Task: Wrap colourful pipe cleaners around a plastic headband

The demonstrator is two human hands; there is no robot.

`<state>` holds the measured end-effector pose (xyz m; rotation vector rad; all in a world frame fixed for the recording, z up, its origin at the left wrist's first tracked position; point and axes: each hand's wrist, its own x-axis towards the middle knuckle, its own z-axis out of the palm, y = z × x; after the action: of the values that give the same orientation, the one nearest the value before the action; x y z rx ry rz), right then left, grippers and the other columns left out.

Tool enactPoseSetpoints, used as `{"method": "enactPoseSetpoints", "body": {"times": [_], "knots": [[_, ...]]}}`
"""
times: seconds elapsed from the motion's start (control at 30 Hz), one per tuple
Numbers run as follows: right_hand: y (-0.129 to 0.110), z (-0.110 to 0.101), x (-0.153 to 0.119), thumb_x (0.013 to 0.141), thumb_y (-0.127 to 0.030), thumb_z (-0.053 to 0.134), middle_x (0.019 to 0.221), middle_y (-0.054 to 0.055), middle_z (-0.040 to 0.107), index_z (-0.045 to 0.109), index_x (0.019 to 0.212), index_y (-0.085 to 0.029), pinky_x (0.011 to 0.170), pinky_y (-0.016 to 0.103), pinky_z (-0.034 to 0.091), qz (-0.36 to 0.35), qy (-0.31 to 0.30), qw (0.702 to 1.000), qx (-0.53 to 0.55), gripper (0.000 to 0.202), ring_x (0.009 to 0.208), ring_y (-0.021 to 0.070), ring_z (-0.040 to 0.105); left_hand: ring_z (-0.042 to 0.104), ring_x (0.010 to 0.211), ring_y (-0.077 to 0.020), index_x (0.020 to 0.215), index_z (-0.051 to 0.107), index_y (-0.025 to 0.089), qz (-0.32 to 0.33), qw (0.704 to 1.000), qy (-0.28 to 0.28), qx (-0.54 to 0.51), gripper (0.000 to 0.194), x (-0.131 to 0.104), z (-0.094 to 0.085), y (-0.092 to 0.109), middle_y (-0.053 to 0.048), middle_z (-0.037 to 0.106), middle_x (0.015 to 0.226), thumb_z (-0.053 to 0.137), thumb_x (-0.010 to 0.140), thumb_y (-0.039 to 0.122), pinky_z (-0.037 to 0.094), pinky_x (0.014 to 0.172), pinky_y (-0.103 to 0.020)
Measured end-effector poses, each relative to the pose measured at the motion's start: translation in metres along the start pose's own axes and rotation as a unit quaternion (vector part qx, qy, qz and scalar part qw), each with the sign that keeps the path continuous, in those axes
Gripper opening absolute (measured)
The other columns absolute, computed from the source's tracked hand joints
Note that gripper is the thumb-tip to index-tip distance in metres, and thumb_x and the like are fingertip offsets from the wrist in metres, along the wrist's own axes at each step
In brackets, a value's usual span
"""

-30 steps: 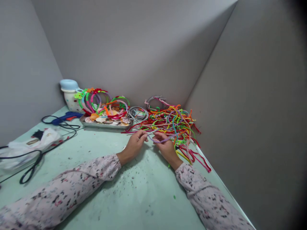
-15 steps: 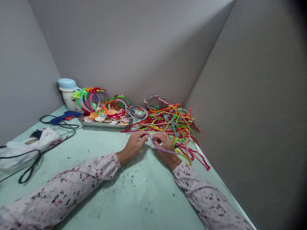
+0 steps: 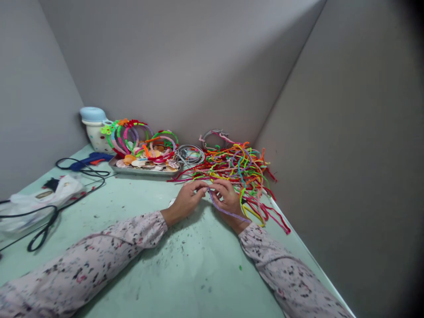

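The pale green table (image 3: 198, 274) is being bounded on the right by a slanting edge, with the right sleeve (image 3: 291, 274) being held near it. At the back, room is being limited by a grey wall (image 3: 172, 66), before which a metal tray (image 3: 145, 172) and a tangled pile of pipe cleaners (image 3: 232, 165) are being supported. Open room is being left between the forearms; farther left, space is being taken up by a black cord (image 3: 84, 204) and a white plastic bag (image 3: 39, 203).

A purple pipe cleaner (image 3: 221, 209) is being pinched near its upper end by the left hand (image 3: 185, 201). The right hand (image 3: 228, 198) is being held with fingertips close against the left's; whether the strand is also being gripped there cannot be told. From the fingertips, its long axis is being carried in a shallow curve down and rightward across the right hand, the loose end being pointed toward the right cuff.
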<state>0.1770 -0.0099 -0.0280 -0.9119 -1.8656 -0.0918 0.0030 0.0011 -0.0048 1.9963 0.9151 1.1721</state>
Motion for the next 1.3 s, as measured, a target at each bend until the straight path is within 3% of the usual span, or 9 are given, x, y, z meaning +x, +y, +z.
{"method": "enactPoseSetpoints", "body": {"times": [0.23, 0.77, 1.3], "knots": [[-0.0042, -0.0015, 0.0023, 0.084, -0.015, 0.057, 0.099, 0.006, 0.061, 0.065, 0.102, -0.024, 0.065, 0.024, 0.056, 0.021, 0.002, 1.000, 0.019, 0.022, 0.090, 0.0160, 0.061, 0.057, 0.073, -0.0134, 0.088, 0.060, 0.017, -0.001, 1.000, 0.011, 0.017, 0.011, -0.0002, -0.0001, 0.0023, 0.000, 0.062, 0.077, 0.050, 0.086, 0.023, 0.044, 0.071, -0.025], [-0.0040, -0.0035, 0.0033, 0.084, -0.021, 0.059, 0.094, 0.006, 0.064, 0.067, 0.097, -0.024, 0.068, 0.028, 0.055, 0.051, -0.010, 0.999, 0.015, 0.017, 0.085, 0.0170, 0.063, 0.056, 0.073, -0.0149, 0.083, 0.060, 0.018, 0.015, 0.997, 0.013, 0.071, 0.013, 0.0001, -0.0011, 0.0027, 0.000, 0.063, 0.074, 0.051, 0.086, 0.026, 0.043, 0.074, -0.028], [-0.0062, -0.0036, 0.0049, 0.084, -0.022, 0.059, 0.092, 0.006, 0.063, 0.067, 0.094, -0.022, 0.061, 0.026, 0.053, 0.068, -0.001, 0.997, 0.034, 0.012, 0.078, 0.0157, 0.062, 0.055, 0.082, -0.0182, 0.087, 0.062, 0.019, 0.029, 0.990, 0.022, 0.133, 0.012, -0.0014, -0.0016, 0.0058, -0.002, 0.066, 0.084, 0.051, 0.087, 0.026, 0.038, 0.082, -0.033]]}}
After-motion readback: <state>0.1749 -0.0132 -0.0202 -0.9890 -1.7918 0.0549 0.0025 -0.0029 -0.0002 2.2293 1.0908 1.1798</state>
